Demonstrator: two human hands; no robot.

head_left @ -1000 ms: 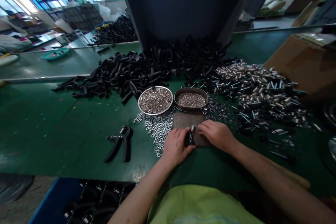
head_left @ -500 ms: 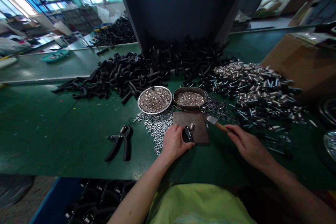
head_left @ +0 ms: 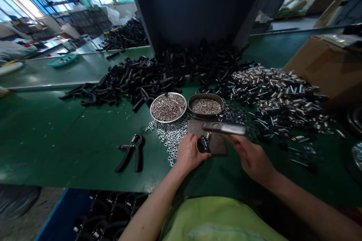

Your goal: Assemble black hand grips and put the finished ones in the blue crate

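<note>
With its fingers wrapped round it, my left hand (head_left: 190,152) presses a black hand grip strengthener (head_left: 204,144) against a flat metal plate (head_left: 219,146). The strengthener's metal spring end points up, and much of its body is hidden by the fingers. My right hand (head_left: 253,158) grips a hammer (head_left: 223,128) by its wooden handle; the hammer head is raised above the plate, slightly blurred. To the left, another hand grip strengthener (head_left: 137,154) with black handles and a spring lies on the green table.
Behind the plate stand a round dish of small pins (head_left: 167,121) and an oval tin of small metal parts (head_left: 206,117). Loose nuts (head_left: 172,139) lie left of the plate. Black handles (head_left: 135,77) and springs with bolts (head_left: 279,98) are heaped around; a cardboard box (head_left: 313,64) stands at right.
My right hand has lifted the hammer and swung it leftward, from beside the plate to above it. My left hand keeps its hold on the strengthener.
</note>
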